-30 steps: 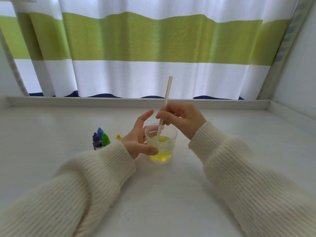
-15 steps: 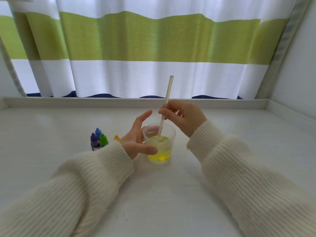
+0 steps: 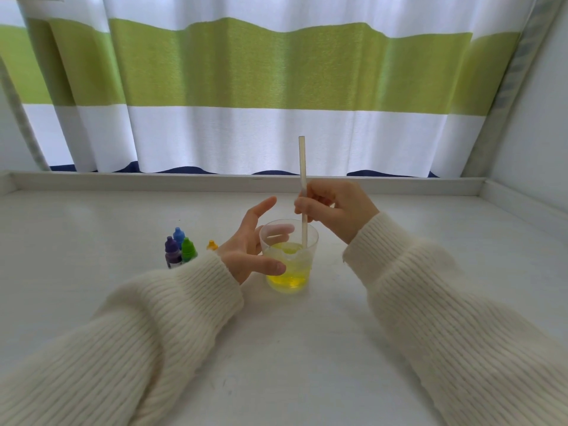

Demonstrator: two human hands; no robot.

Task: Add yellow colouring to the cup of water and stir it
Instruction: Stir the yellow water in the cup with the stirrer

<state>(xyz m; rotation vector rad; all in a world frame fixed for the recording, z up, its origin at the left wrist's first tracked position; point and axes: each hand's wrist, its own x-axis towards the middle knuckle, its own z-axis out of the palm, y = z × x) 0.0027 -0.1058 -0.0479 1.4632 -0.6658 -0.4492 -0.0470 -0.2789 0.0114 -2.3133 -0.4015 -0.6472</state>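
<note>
A clear plastic cup (image 3: 289, 259) of yellow-tinted water stands on the white table (image 3: 276, 348) in the middle of the view. My left hand (image 3: 249, 250) holds the cup from its left side, thumb on the front wall, fingers behind it, forefinger raised. A pale straw (image 3: 302, 167) stands nearly upright in the cup with its lower end in the water. My right hand (image 3: 335, 209) pinches the straw just above the rim. The yellow colouring bottle (image 3: 211, 245) shows only its cap, left of my left hand.
Purple (image 3: 172, 253), blue (image 3: 179, 235) and green (image 3: 188, 249) dropper bottles stand close together left of the cup. A raised white ledge (image 3: 246, 181) runs along the table's far edge under a striped curtain (image 3: 276, 87). A white wall (image 3: 534, 124) borders the right side.
The straw has swung from leaning right at the top to nearly upright, its lower end moving toward the cup's right side. My left hand has stayed on the cup.
</note>
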